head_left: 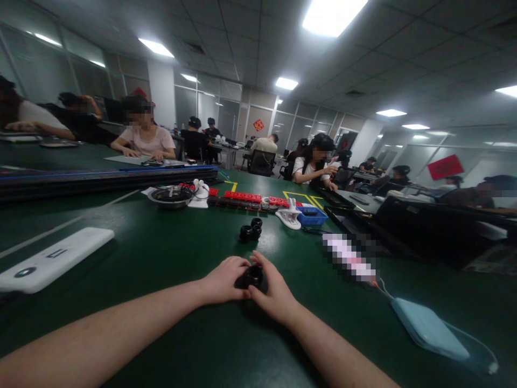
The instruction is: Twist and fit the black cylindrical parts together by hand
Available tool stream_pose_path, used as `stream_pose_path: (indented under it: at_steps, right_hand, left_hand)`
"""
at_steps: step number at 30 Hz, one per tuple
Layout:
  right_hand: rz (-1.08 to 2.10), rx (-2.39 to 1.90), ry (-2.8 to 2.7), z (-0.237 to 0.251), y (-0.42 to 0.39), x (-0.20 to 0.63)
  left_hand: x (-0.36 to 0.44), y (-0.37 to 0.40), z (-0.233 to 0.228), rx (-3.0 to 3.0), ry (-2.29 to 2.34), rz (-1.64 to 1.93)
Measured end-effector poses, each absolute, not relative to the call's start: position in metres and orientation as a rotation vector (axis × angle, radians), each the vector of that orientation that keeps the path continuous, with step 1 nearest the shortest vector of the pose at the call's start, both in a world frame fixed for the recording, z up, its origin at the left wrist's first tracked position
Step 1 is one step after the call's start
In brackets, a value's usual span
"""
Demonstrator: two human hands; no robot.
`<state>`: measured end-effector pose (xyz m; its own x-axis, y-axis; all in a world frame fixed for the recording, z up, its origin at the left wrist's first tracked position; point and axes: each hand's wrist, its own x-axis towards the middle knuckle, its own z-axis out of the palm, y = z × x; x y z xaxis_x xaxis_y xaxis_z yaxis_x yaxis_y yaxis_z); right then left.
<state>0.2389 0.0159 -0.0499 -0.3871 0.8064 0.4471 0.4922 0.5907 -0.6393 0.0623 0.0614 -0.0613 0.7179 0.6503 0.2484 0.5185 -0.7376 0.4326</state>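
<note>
Low over the green table, near its middle, both my hands close around a black hollow round part (pixel 254 276) whose dark opening faces up. My left hand (pixel 226 280) grips it from the left with thumb and fingers. From the right, my right hand (pixel 274 288) wraps it with the thumb in front and the fingers behind. Part of the piece is hidden by the fingers. Just beyond the hands stands a small cluster of similar black round parts (pixel 251 230), touching or close together.
A metal bowl (pixel 169 196), white figure-like stand (pixel 200 194), red strips (pixel 243 196), white clip-like object (pixel 289 215) and blue bin (pixel 312 216) stand farther back. A white device (pixel 56 258) lies left; a light-blue power bank (pixel 430 327) with cable lies right. People sit beyond.
</note>
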Motion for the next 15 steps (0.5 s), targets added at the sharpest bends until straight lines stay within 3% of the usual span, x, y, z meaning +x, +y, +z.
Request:
stream_pose_path:
  at_steps: [7,15]
  right_hand:
    - [0.518,-1.172,-1.938,-0.0527,0.0206,0.2375]
    - [0.579,-1.042,-2.023,-0.0482,0.0165,0.2387]
  left_hand:
    - [0.0626,0.0604,-0.0592,2.577,0.923,0.555]
    - [0.0621,0.0589,-0.0578,2.598,0.921,0.557]
